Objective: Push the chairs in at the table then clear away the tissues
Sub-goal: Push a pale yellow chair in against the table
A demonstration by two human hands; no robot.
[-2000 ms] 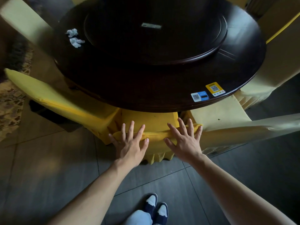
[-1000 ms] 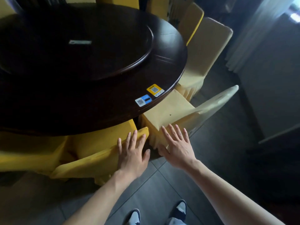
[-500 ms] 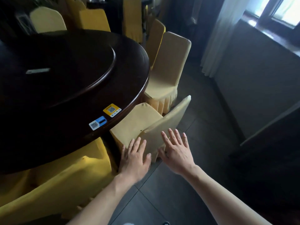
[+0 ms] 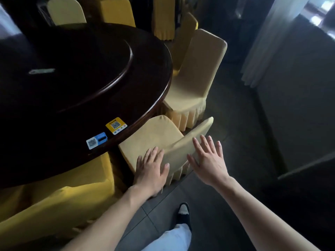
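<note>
Both hands are on the pale-yellow fabric-covered chair at the rim of the dark round wooden table; the left hand lies flat at the near end of the backrest, fingers spread and gripping nothing; the right hand is open too, palm at the back of the backrest, though contact there is hard to confirm; the seat is only partly under the tabletop, so this chair looks not yet home; best to push evenly with both palms, low and straight toward the table's centre, so it slides without twisting into the bright-yellow covered chair beside it; no tissues are in sight from here.
</note>
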